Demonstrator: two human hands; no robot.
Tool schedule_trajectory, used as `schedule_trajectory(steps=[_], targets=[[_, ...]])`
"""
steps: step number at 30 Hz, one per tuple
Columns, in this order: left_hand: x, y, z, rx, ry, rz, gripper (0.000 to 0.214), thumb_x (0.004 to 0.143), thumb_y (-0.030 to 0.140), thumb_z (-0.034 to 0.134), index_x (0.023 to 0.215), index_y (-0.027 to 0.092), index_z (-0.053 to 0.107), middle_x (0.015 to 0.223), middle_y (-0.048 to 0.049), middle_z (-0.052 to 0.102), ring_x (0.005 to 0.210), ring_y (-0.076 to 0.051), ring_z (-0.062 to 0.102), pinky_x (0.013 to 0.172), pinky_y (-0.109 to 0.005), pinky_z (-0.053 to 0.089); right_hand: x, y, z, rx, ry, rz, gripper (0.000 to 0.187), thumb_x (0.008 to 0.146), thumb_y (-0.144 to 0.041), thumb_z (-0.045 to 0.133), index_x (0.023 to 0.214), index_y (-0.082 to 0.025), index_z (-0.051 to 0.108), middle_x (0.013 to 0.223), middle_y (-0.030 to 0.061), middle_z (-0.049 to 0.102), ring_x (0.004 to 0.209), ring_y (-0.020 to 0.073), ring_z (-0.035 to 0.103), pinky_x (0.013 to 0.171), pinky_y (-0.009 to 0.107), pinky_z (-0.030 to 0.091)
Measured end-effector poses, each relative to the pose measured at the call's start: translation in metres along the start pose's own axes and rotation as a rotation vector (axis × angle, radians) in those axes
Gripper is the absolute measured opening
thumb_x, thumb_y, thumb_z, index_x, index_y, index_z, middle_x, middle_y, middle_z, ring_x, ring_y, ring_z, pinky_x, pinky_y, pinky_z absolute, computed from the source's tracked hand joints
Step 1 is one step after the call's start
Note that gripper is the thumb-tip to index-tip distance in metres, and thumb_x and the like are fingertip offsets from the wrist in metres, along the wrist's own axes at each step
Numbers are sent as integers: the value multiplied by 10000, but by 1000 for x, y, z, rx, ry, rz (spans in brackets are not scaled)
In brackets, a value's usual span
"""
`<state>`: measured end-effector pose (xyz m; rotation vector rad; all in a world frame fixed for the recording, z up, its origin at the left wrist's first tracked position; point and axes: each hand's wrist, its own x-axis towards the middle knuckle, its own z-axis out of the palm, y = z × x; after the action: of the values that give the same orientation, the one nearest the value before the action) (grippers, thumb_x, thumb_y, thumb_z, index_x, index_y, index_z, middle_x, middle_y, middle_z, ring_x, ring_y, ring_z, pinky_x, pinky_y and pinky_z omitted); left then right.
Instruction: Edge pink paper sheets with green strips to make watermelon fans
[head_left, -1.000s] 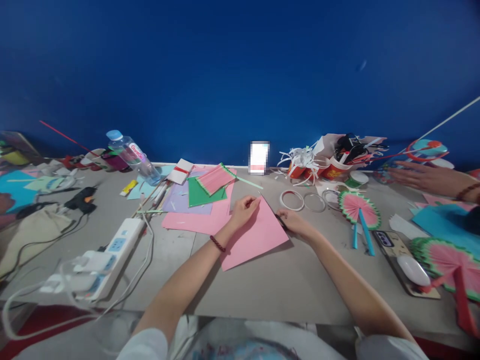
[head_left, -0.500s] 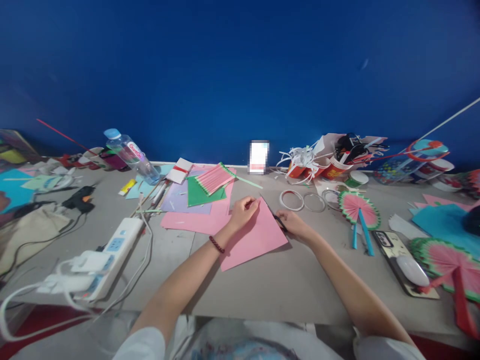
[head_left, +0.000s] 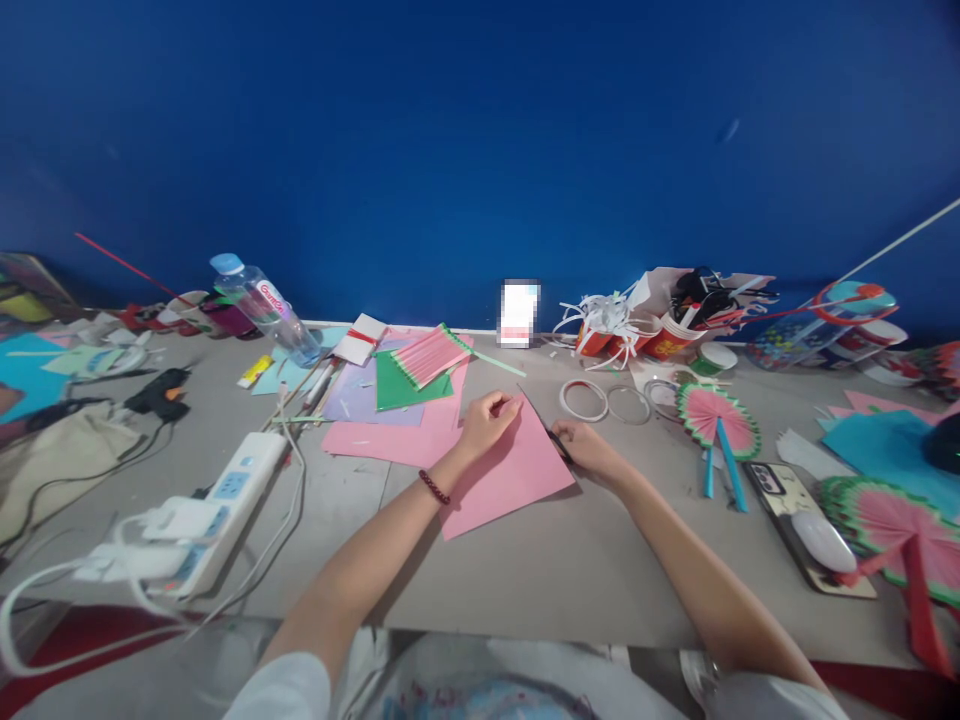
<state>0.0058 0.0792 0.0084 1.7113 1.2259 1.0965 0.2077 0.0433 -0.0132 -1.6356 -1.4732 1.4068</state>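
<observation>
A sheet of pink paper (head_left: 517,470) lies tilted on the table in front of me. My left hand (head_left: 486,420) is closed on its upper edge, thumb and fingers pinched together, with a dark bead bracelet at the wrist. At the sheet's right edge, my right hand (head_left: 589,447) is wrapped round the black handle of scissors (head_left: 559,440). Their blades run along the paper's edge and are mostly hidden. Beyond my left hand lie a pleated pink strip with green edges (head_left: 431,357), a green sheet (head_left: 397,385) and more pink paper (head_left: 375,441).
Rolls of tape (head_left: 583,401) lie right of the sheet, near a pleated paper fan (head_left: 718,420). Farther right are a phone (head_left: 772,485) and a white mouse (head_left: 823,540). On the left are a power strip (head_left: 232,500), a glue gun (head_left: 159,395) and a plastic bottle (head_left: 266,305).
Both hands and the pink sheet hold almost the same place. The view has shifted very slightly; no grip has visibly changed.
</observation>
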Motion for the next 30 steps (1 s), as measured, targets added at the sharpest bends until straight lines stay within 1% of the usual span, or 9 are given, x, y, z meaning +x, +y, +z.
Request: schedule_trajectory(steps=[7,11,16,22,30], targets=[[0,1,0,-52,-11,0,353,854,482,526,669,183,555,628,9,520,604,-125,439,583,-262,349,3,8,-1,20,-13,10,130,666,-305,558,699,-192,503,496,-72,456,400,63,343,419,190,190],[0,0,0,-61,-8,5,348,848,480,535,672,181,568,624,10,525,602,-127,446,580,-261,343,5,11,-2,26,-22,-10,99,668,-276,534,709,-188,512,511,-66,456,422,67,362,418,191,179],[1,-3,1,-63,-8,7,361,850,489,531,675,176,577,640,1,552,619,-132,468,592,-259,354,5,12,-2,12,-11,6,89,661,-266,527,707,-192,513,507,-67,472,416,69,362,419,198,184],[2,-3,1,-91,-8,12,339,848,466,547,668,179,568,632,10,538,609,-127,458,591,-259,347,4,10,-1,33,-8,-30,139,660,-310,571,663,-192,496,493,-72,453,436,74,366,436,203,210],[1,-3,0,-98,-17,1,353,853,473,545,661,178,569,637,6,540,621,-128,462,596,-256,353,8,17,-1,-7,12,-78,54,640,-238,502,652,-185,507,509,-69,441,473,77,372,456,199,205]])
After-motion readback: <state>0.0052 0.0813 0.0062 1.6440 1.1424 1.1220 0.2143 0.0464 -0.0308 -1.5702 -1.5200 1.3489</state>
